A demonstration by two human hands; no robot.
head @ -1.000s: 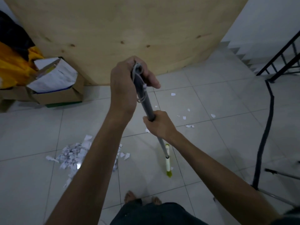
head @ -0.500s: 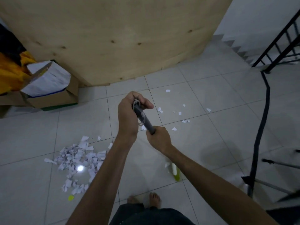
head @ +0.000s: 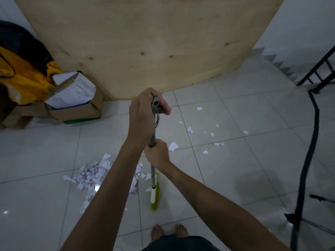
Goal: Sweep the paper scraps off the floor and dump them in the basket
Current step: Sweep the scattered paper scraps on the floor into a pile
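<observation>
In the head view, the left hand (head: 143, 115) is wrapped tight around the top of the broom handle (head: 154, 131) and the right hand (head: 157, 155) is clenched on it lower down, with the green broom head (head: 155, 193) on the floor just below the right hand. A gathered pile of paper scraps (head: 92, 173) lies below and left of the hands, while loose scraps (head: 204, 134) are scattered to the right of them, so I judge the sweeping partly done and the dumping not begun. No basket shows, and the printing on the papers in the cardboard box (head: 76, 109), up and left of the hands, is too small to read.
</observation>
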